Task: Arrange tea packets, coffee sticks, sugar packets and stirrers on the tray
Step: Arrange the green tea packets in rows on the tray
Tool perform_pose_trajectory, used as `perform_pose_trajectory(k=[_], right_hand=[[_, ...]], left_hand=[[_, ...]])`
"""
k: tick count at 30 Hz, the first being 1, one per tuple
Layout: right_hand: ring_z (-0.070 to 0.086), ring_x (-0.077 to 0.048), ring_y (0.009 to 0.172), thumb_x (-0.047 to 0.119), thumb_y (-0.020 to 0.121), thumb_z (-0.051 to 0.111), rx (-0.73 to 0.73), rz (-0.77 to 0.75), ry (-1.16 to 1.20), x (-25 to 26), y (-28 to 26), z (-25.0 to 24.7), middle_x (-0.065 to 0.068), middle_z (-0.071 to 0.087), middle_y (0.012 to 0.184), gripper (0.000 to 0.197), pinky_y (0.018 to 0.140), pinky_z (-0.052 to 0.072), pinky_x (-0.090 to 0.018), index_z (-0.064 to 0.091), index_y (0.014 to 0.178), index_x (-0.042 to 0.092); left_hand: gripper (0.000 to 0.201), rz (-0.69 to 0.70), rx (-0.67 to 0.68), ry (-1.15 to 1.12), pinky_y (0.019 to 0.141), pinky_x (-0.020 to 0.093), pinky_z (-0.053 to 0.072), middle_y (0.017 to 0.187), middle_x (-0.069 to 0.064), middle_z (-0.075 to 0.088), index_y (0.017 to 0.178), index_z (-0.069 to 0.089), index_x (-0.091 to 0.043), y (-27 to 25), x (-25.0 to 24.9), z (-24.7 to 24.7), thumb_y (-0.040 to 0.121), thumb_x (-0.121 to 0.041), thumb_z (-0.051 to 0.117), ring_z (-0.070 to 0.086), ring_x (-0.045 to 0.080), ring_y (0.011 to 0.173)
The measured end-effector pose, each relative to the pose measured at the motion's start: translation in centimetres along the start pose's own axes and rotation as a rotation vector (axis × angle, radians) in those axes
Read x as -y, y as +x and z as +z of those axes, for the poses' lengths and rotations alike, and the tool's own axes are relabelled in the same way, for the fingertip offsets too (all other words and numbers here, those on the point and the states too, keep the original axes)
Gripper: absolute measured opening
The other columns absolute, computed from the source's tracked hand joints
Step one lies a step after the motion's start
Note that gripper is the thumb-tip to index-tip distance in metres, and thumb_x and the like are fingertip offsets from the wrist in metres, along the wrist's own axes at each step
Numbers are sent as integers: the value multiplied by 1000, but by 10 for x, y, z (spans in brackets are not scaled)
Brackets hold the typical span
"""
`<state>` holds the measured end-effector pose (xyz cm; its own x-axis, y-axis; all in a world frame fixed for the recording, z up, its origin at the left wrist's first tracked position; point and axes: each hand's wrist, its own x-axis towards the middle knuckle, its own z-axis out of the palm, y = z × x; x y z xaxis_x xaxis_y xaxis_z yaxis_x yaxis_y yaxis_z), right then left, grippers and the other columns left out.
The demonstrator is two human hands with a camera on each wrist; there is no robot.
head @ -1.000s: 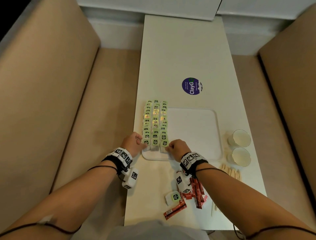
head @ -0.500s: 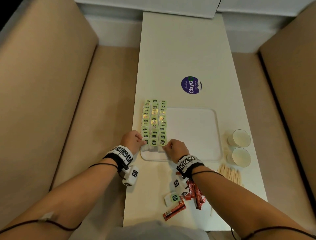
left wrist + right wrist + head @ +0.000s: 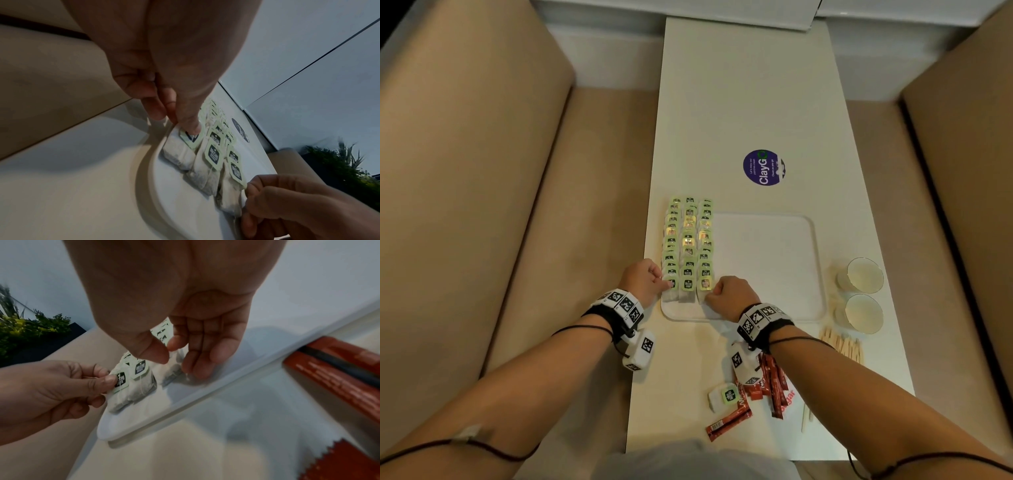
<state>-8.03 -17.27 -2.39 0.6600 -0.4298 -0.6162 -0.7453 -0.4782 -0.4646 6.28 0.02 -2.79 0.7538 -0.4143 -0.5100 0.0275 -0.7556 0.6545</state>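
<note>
On a long white worktop (image 3: 739, 102) between tan padded benches (image 3: 465, 171), three rows of green-tagged tea bags (image 3: 688, 240) fill the left side of a smooth white rounded tray (image 3: 774, 267). The left hand (image 3: 642, 281) pinches the nearest left bag's tag, while the right hand (image 3: 729, 294) pinches the nearest right bag. Red coffee sticks (image 3: 767, 380), one loose tea bag (image 3: 724, 397), wooden stirrers (image 3: 842, 346) and two paper cups (image 3: 863, 274) lie off the tray, beyond a round purple sticker (image 3: 763, 168).

Head view steeply down; both wrist views close, sharing the tray (image 3: 774, 317) corner.
</note>
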Motion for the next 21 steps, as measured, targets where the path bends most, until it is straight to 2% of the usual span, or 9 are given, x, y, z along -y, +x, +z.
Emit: perform_pose_trajectory(k=[3, 7, 12, 15, 18, 21], right_hand=[[66, -21, 82, 34, 82, 69, -10, 15, 17, -2, 1, 3, 1, 66, 81, 20, 73, 57, -35, 56, 74, 23], [65, -17, 74, 40, 82, 74, -28, 27, 20, -2, 2, 7, 3, 66, 75, 28, 62, 49, -27, 57, 69, 22], [66, -19, 76, 42, 83, 74, -21, 22, 12, -1, 1, 7, 1, 69, 79, 30, 69, 56, -32, 55, 69, 23], [61, -17, 72, 46, 83, 75, -16, 3, 17, -2, -2, 4, 3, 64, 76, 34, 66, 50, -30, 52, 72, 23], [54, -15, 66, 48, 84, 74, -2, -51, 27, -8, -9, -1, 3, 59, 73, 38, 66, 47, -31, 50, 72, 21], [51, -13, 64, 45, 86, 73, 49, -124, -3, -17, -21, -11, 4, 56, 71, 36, 66, 46, -29, 51, 73, 21]], left_hand=[[29, -4, 10, 2, 56, 24, 37, 64, -5, 49, 79, 58, -14, -1, 2, 0, 77, -18, 86, 44, 12, 57], [30, 6, 25, 15, 55, 23, 37, 63, -5, 49, 80, 58, -14, -3, 4, 1, 77, -19, 87, 43, 12, 56], [30, 7, 27, -10, 55, 22, 37, 63, -5, 48, 83, 57, -13, -4, 1, 1, 77, -16, 86, 42, 11, 56], [34, 30, -14, -3, 63, 26, 39, 68, -4, 51, 83, 56, -14, -6, 0, -1, 75, -22, 88, 45, 12, 60], [37, 44, -48, 8, 60, 27, 39, 71, -5, 50, 88, 56, -15, -13, -2, -3, 75, -30, 88, 45, 12, 63], [33, 102, 67, -2, 61, 28, 40, 69, -6, 49, 84, 55, -19, -27, 2, 4, 78, -29, 85, 45, 13, 62]])
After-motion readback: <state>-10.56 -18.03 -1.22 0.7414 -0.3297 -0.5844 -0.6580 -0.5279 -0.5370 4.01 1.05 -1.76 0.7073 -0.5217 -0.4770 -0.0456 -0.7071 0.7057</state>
